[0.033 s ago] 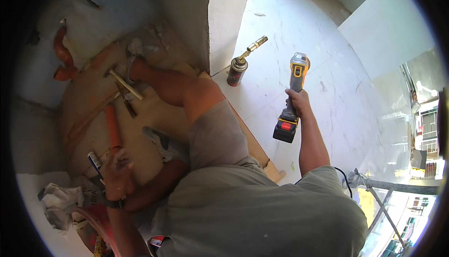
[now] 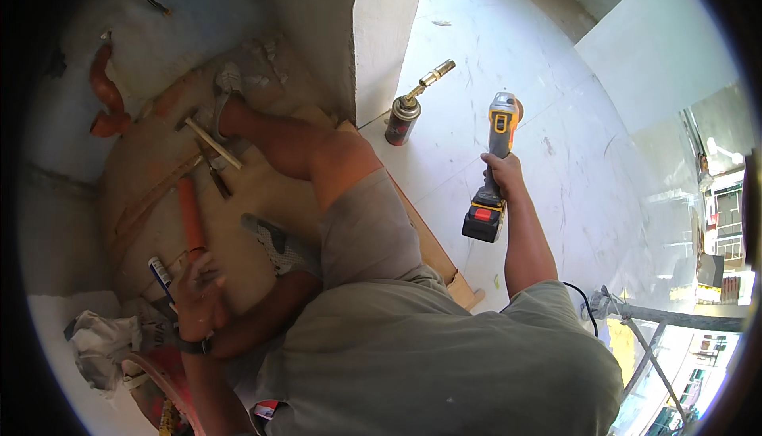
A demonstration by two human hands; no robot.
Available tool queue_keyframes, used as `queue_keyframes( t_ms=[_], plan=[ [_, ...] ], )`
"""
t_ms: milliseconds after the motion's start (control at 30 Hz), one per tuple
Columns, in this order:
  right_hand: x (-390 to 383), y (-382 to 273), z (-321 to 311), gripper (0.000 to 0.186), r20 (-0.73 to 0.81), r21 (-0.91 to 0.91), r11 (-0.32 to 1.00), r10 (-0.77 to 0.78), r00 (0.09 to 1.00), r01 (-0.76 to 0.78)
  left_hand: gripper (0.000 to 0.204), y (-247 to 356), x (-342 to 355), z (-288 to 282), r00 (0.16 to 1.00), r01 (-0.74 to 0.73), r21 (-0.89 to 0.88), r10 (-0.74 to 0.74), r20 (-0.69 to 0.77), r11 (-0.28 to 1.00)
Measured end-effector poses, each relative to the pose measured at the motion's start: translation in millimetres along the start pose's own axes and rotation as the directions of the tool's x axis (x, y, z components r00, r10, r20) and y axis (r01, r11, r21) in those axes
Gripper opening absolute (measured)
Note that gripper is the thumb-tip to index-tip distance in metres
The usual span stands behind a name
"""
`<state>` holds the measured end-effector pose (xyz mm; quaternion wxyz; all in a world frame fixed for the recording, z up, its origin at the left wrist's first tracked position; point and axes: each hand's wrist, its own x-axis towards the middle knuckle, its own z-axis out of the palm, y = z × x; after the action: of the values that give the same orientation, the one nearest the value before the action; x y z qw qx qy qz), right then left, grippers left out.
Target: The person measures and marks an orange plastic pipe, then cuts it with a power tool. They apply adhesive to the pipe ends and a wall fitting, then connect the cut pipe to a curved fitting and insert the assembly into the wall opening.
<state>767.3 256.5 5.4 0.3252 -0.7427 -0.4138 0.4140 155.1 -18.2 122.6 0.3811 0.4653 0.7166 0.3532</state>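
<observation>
My right hand [image 2: 506,174] is wrapped round the black grip of a yellow-and-black cordless angle grinder [image 2: 500,138], held up over the pale floor. Its battery points toward me, and the edge of a disc shows at the far end. Low at the left, my left hand [image 2: 197,301] has loosely bent fingers that look apart. It is by the near end of an orange pipe [image 2: 191,214]; whether it touches the pipe is unclear. Just left of this hand is a white-and-blue tube [image 2: 159,271], its lower end hidden.
A gas canister torch [image 2: 403,122] stands beside the wall corner [image 2: 381,39]. Near my foot lie a hammer [image 2: 213,144] and a dark hand tool [image 2: 217,180]. A curved orange pipe [image 2: 107,87] sticks from the left wall. A crumpled white bag [image 2: 103,345] rests lower left.
The angle grinder in my right hand has shifted very slightly left. My left hand and the things around it look the same.
</observation>
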Motion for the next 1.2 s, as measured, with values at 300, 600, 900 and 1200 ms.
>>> queue_keyframes(
  t_ms=[300,600,900,1200],
  plan=[
    [-0.6,1.0,51.6,0.065,-0.246,-0.619,0.756,0.069,0.967,-0.212,0.055,-5.1,0.5,0.1,0.998,0.023,0.042,-0.02,-0.054,0.999],
    [35.0,31.9,81.2,0.056,-0.319,-0.767,0.607,-0.075,0.945,-0.21,0.059,-66.1,14.9,-10.5,0.988,0.093,0.131,-0.075,-0.131,0.987],
    [46.4,31.2,96.4,0.044,-0.306,-0.908,0.356,-0.207,0.929,-0.22,0.087,-131.6,34.8,-21.2,0.81,0.586,0.561,-0.398,-0.43,0.585],
    [48.0,28.4,103.0,0.041,-0.169,-0.915,0.389,-0.135,0.976,-0.105,0.083,-167.2,74.5,-18.1,0.721,0.69,0.513,-0.55,-0.422,0.512]
  ],
)
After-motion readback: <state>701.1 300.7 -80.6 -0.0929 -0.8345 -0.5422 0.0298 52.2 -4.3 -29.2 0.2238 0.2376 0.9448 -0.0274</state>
